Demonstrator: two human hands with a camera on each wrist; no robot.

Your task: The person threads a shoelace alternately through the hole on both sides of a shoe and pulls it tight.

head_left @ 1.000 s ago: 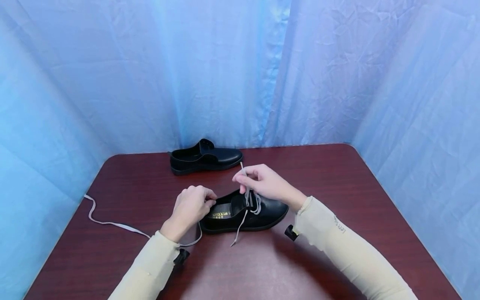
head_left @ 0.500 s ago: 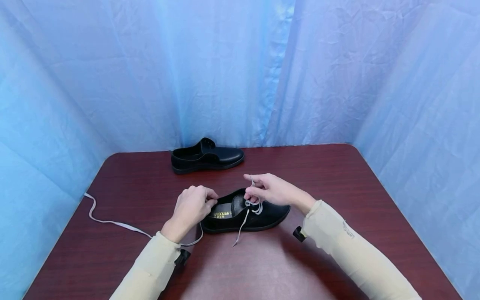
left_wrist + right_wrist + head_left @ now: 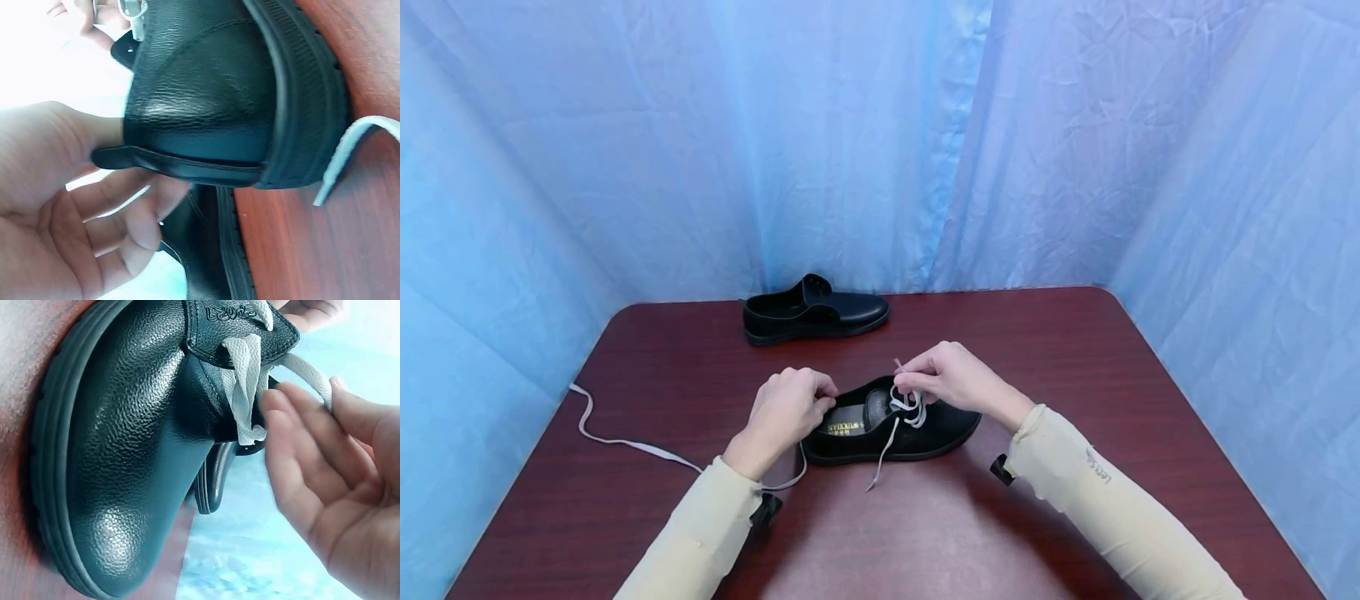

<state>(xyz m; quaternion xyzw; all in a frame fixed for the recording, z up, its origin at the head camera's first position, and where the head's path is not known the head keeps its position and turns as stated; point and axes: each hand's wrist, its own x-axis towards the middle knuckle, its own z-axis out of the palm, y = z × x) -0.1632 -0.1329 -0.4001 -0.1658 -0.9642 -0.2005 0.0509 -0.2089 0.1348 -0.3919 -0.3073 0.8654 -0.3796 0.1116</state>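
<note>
One black shoe (image 3: 943,429) is sitting upright between the two grips, its heel at the left hand (image 3: 782,417) and its lacing just beneath the right hand (image 3: 951,375). From where I'm standing, the left thumb and fingers are pinching the back of the heel. The right thumb and fingers are pinching a white lace (image 3: 242,390), its tip poking up past them, while loops are bunching just below that grip. One loose tail (image 3: 882,454) is hanging down the shoe's near side, below and left of the right grip. Left of the left grip, a long lace (image 3: 658,452) is trailing across the dark red table (image 3: 1150,467), passing under the forearm and curving up beside the heel. Beyond both grips, a second shoe (image 3: 853,312) is resting before pale blue curtains (image 3: 850,150).
</note>
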